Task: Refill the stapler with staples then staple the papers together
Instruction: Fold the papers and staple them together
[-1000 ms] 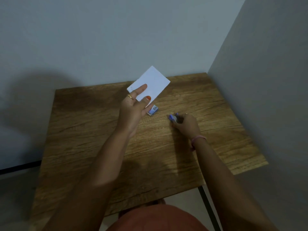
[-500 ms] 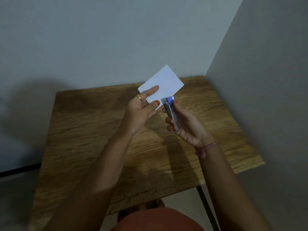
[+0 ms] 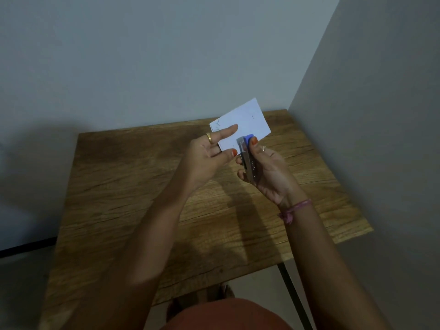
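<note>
My left hand [image 3: 209,156] holds small white papers [image 3: 247,120] up above the far part of the wooden table [image 3: 133,186], thumb in front and fingers behind. My right hand [image 3: 266,172] grips a small metal stapler with a blue top [image 3: 247,156], upright, its thumb pressing on the blue end. The stapler's head sits at the lower edge of the papers, touching or overlapping them. The staple box is hidden behind my hands.
The table stands in a corner, with a grey wall [image 3: 166,67] behind it and another wall [image 3: 381,115] close on the right. A black table leg [image 3: 292,296] shows at the front right.
My right hand lifted the stapler off the table and brought it up to the papers' lower edge. My left hand raised the papers slightly and shifted right.
</note>
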The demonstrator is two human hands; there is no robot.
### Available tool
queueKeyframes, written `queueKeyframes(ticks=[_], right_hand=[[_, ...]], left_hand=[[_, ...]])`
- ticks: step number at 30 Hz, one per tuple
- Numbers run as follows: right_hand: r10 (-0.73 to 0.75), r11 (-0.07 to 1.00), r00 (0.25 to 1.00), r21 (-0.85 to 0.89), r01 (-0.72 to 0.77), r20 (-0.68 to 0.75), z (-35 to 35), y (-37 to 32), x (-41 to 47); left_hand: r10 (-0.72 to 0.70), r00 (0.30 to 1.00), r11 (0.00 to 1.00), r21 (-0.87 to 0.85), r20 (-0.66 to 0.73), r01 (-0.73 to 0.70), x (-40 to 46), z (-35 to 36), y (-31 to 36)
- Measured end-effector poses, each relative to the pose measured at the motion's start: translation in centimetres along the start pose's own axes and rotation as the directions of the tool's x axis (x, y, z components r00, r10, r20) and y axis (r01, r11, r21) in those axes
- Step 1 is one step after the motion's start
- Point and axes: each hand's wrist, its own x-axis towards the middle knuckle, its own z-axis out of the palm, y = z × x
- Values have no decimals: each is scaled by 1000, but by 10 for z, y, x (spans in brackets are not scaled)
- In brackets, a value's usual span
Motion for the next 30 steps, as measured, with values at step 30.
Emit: queueKeyframes(ticks=[30], right_hand=[[-30, 999, 997, -26, 28, -75, 14, 5, -4]], left_hand=[[-140, 972, 970, -226, -191, 95, -8, 36, -17]])
